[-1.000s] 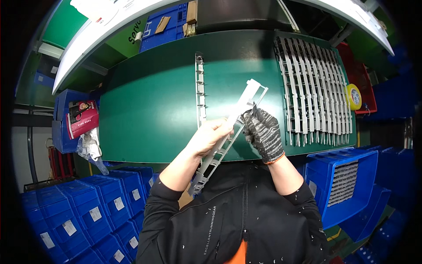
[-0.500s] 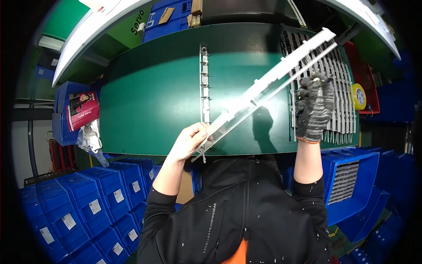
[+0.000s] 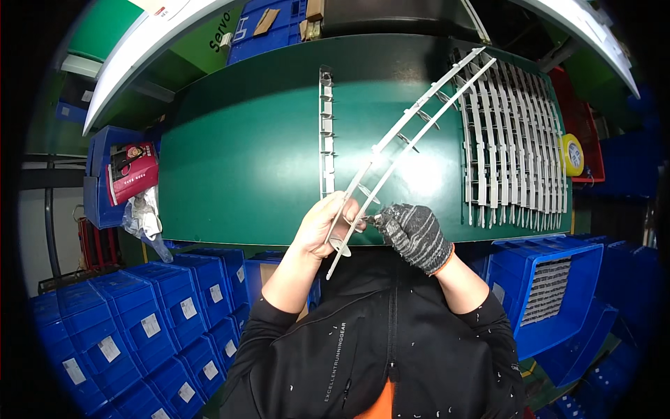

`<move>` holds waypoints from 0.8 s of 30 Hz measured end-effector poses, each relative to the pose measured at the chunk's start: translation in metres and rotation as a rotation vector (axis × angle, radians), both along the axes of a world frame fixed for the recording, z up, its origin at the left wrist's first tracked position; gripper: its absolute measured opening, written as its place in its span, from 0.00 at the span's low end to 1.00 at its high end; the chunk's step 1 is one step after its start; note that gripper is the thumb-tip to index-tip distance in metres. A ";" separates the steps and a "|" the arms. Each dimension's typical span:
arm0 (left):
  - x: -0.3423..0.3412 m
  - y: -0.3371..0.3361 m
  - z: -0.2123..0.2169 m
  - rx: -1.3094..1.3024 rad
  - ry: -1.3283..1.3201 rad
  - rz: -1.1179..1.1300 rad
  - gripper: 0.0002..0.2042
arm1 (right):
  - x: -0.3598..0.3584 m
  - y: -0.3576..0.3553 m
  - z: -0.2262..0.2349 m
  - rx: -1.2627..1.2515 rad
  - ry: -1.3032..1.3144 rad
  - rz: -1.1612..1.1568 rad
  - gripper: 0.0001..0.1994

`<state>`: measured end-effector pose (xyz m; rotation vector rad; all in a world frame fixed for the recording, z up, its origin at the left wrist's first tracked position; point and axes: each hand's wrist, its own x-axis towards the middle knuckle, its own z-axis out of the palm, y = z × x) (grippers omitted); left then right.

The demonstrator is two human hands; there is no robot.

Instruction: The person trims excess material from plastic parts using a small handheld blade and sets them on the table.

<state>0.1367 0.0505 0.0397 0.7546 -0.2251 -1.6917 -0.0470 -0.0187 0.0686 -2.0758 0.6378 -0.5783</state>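
My bare left hand (image 3: 324, 225) grips the near end of a long white plastic ladder-shaped strip (image 3: 412, 136), which slants up to the far right over the green table (image 3: 244, 153). My right hand (image 3: 413, 232), in a grey knit glove, pinches a small part at the strip's near end, close beside the left hand. A second white strip (image 3: 325, 129) lies flat on the table, pointing away from me. A row of several similar white strips (image 3: 516, 140) lies side by side at the right of the table.
Blue bins (image 3: 132, 321) stand stacked at the lower left, and a blue crate holding white parts (image 3: 551, 293) sits at the lower right. A yellow tape roll (image 3: 572, 155) rests in a red tray at the right edge. A red packet (image 3: 132, 171) lies in a bin at the left.
My right hand slid from the strip's far end back to its near end beside the left hand. The strip stays held at a slant over the table.
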 end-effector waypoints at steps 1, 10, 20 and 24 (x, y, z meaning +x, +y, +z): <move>-0.002 0.000 0.002 -0.002 0.000 0.001 0.14 | 0.001 0.001 0.003 -0.002 0.000 0.001 0.07; -0.021 -0.009 0.010 -0.115 -0.473 0.050 0.08 | 0.006 -0.002 0.007 -0.164 0.039 -0.330 0.08; -0.025 -0.006 0.008 -0.131 -0.970 0.091 0.06 | -0.003 0.000 0.004 0.572 0.006 -0.168 0.09; -0.023 -0.019 -0.010 -0.358 -1.767 0.276 0.06 | -0.009 -0.001 0.012 1.148 -0.362 0.036 0.12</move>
